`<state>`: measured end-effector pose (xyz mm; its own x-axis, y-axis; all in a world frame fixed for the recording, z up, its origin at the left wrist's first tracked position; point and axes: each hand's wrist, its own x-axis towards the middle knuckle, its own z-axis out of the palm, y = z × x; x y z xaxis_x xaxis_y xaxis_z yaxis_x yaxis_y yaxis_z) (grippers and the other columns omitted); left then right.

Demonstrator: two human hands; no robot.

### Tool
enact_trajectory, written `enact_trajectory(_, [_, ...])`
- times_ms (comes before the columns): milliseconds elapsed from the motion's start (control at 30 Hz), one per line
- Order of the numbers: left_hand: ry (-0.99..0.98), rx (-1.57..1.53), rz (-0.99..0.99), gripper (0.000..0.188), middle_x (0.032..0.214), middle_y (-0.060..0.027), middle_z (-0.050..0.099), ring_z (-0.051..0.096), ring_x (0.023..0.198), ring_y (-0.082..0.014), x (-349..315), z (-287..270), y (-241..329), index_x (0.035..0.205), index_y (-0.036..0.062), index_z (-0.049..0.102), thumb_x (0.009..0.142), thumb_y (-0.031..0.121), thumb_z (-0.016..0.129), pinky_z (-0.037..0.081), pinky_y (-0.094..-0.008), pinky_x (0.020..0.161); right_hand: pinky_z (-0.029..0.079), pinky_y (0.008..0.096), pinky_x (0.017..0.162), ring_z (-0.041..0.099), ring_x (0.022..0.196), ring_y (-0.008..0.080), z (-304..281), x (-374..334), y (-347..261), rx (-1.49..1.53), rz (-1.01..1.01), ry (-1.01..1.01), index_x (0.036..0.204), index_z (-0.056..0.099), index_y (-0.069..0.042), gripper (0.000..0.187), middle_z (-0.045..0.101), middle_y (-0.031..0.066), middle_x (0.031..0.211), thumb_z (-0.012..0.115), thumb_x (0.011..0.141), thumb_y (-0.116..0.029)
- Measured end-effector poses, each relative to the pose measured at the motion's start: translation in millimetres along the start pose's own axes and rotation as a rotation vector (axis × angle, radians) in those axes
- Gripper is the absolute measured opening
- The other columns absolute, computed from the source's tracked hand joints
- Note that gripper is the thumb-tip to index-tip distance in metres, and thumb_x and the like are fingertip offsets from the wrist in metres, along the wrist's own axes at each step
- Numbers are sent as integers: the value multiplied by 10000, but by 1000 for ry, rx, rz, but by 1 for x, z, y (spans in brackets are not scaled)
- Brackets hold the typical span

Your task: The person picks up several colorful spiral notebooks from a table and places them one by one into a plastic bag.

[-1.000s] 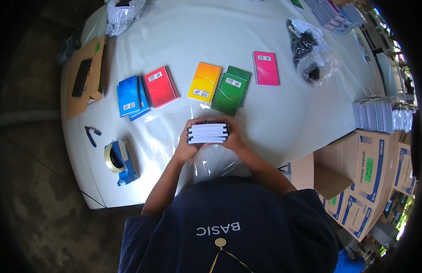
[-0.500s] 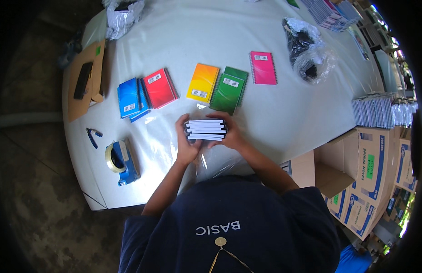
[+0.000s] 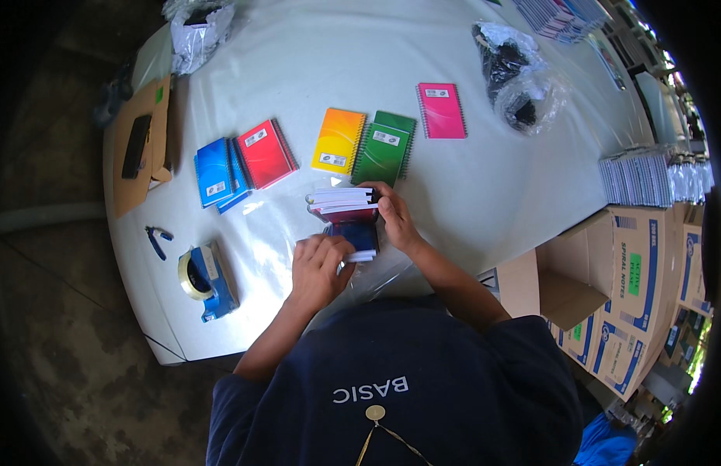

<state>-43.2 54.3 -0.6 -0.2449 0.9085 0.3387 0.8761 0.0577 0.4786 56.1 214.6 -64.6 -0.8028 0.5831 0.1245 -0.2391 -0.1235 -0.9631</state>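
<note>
A small stack of notebooks (image 3: 341, 197), white page edges up, stands in front of my body at the table's near side. My right hand (image 3: 397, 221) grips its right side, thumb toward me. My left hand (image 3: 321, 268) has its fingers closed on the left edge of a dark blue notebook (image 3: 352, 234), which is parted from the rest and tilted toward me. A dark red cover shows just behind it. Beyond my hands lie spiral notebooks: blue ones (image 3: 214, 169), red (image 3: 265, 155), yellow (image 3: 338, 141), green (image 3: 383, 151) and pink (image 3: 442, 110).
At the left are a tape dispenser (image 3: 213, 283), cutting pliers (image 3: 157, 242) and a cardboard piece (image 3: 127, 182) with a dark phone-like object (image 3: 137, 146). Crumpled plastic bags (image 3: 523, 81) lie farther off. Notebook stacks (image 3: 636, 179) and cartons (image 3: 632, 272) stand at the right.
The stack, earlier held compactly between both hands, is now split. My left hand has moved nearer my body with the dark blue notebook tilted down; my right hand stays at the stack's right side.
</note>
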Motion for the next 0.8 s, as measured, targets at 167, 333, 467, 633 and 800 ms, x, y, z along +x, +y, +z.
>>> enact_trajectory(167, [25,-389,-136,388,919,-67,633,599,854,-205,0,-34,-30,1066,85,619,700,11,724,463,-327,762,396,305,922,504,1065,164,-6,-1,20,144,-26,-12,1220,466,9,853,545,78,1119,490,781,-722])
enact_trajectory(333, [147,-896,-626,253,974,-60,654,601,839,-127,-21,10,-34,1018,14,612,791,55,718,470,-285,769,406,305,915,504,1053,150,6,-2,22,303,-75,-23,1211,457,-16,835,529,63,1104,755,668,-576])
enact_trajectory(467, [26,-701,-712,466,1109,-124,583,541,1062,-188,-27,54,-58,1130,-5,553,725,82,767,434,-324,880,428,293,897,520,1024,132,18,-2,13,53,-62,41,1146,483,-44,689,533,66,1103,870,603,-217])
enact_trajectory(633, [102,-491,-488,793,1306,-150,373,331,1274,-266,-9,37,-47,1314,5,337,643,48,758,255,-398,1065,426,316,888,538,1006,174,5,-4,19,-56,-145,-43,1129,480,-46,625,538,96,1099,828,618,-143])
enact_trajectory(800, [103,-946,-468,910,1283,-137,370,355,1252,-251,6,37,-47,1351,38,235,588,-19,727,260,-371,1074,422,345,899,541,1007,199,14,-2,12,-19,-212,-37,1131,474,-61,611,544,101,1083,816,640,-188])
